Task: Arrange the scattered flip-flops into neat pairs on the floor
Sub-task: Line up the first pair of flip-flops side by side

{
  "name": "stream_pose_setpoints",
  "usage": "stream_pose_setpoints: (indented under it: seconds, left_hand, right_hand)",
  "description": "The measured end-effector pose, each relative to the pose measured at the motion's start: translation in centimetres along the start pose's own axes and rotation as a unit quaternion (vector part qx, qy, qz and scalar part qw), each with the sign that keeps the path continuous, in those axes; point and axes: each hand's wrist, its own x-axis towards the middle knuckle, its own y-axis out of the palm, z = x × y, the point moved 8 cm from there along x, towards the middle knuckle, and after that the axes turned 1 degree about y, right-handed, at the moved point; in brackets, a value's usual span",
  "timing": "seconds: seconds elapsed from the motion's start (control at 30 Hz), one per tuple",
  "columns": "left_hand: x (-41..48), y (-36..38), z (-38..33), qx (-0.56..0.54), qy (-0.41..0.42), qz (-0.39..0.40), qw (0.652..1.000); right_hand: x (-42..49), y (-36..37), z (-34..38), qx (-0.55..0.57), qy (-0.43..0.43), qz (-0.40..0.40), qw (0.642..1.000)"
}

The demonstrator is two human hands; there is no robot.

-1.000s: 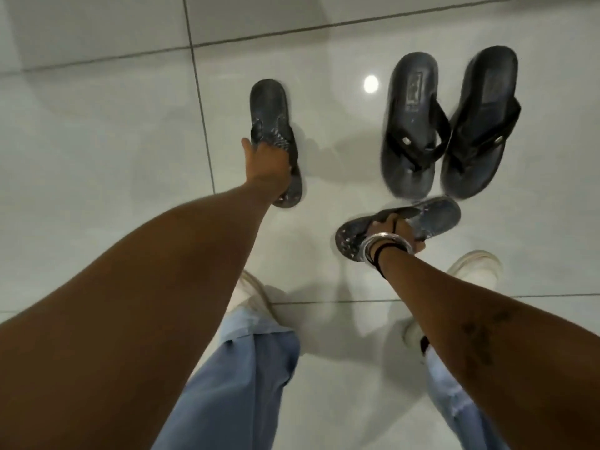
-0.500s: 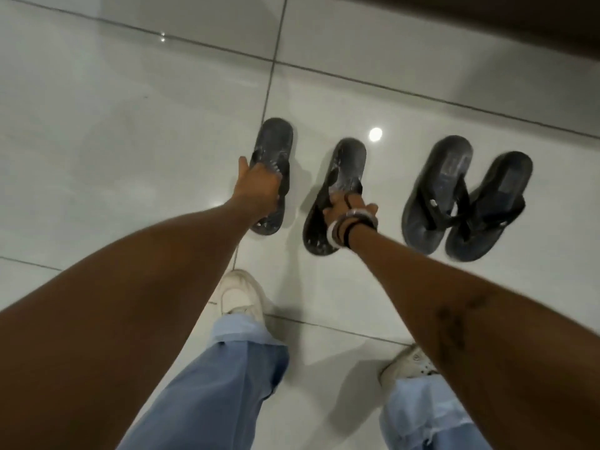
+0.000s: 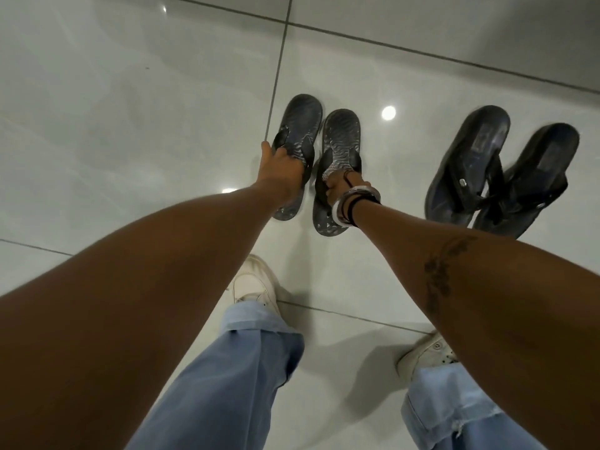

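Two dark patterned flip-flops lie side by side on the pale tiled floor, toes pointing away from me. My left hand (image 3: 281, 170) grips the strap of the left flip-flop (image 3: 302, 118). My right hand (image 3: 341, 183), with bangles at the wrist, holds the strap area of the right flip-flop (image 3: 341, 134). The two soles nearly touch. To the right a larger black pair stands together, its left flip-flop (image 3: 467, 157) beside its right one (image 3: 532, 170), straps overlapping slightly.
My own feet in white sneakers (image 3: 256, 280) and light blue jeans (image 3: 233, 384) stand below the flip-flops. Glossy floor tiles (image 3: 130, 125) spread to the left and beyond, with dark grout lines and a ceiling-light reflection (image 3: 388, 112).
My right hand has slid its flip-flop leftward until it sits close beside the one in my left hand. The view has shifted, and the black pair stays put.
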Motion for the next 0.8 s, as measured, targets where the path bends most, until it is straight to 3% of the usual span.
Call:
stream_pose_setpoints:
  seconds: [0.07,0.2,0.3,0.43,0.6,0.67,0.8]
  left_hand:
    - [-0.1,-0.6,-0.3,-0.006,-0.016,-0.014,1.0]
    - [0.2,-2.3,-0.9,-0.068,-0.069,-0.059,0.994]
    - [1.6,-2.1,-1.8,-0.071,-0.13,0.003,0.989]
    - [2.9,-0.8,-3.1,0.0,-0.165,0.099,0.981]
    - [3.7,0.0,-3.7,0.023,-0.159,0.1,0.982]
    - [3.7,-0.1,-3.6,0.026,-0.146,0.093,0.985]
    - [3.5,-1.1,-1.5,0.01,-0.154,0.06,0.986]
  right_hand:
    - [-0.4,-1.2,-0.7,0.072,-0.01,-0.053,0.996]
    - [-1.6,-4.3,-0.1,0.074,-0.087,-0.141,0.983]
    - [-1.7,-5.3,-2.9,0.095,-0.06,-0.173,0.979]
    - [-1.4,-4.8,-7.4,0.103,-0.009,-0.16,0.982]
    - [-1.2,-2.6,-12.2,0.098,0.087,-0.093,0.987]
    - [-1.8,-1.4,-12.8,0.071,0.093,-0.062,0.991]
    - [-2.8,0.4,-13.0,0.128,0.092,-0.05,0.986]
